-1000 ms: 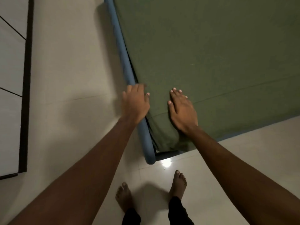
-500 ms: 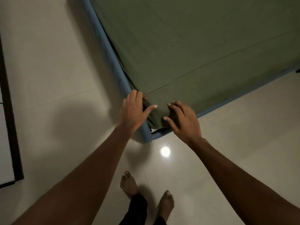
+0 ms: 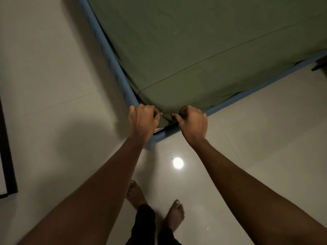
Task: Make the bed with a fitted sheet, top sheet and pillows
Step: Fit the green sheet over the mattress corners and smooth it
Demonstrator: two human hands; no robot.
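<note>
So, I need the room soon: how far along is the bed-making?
Early. Done: the green sheet lies flat across the bed, inside the blue frame. In hand: the left hand and right hand grip its near corner, apparently tucking it down. Left: finishing this corner, then the top sheet and pillows. Neither is in view, and the other corners can't be seen.

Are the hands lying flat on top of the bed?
No, the left hand and right hand are curled, gripping the green sheet at the corner of the blue bed frame.
</note>
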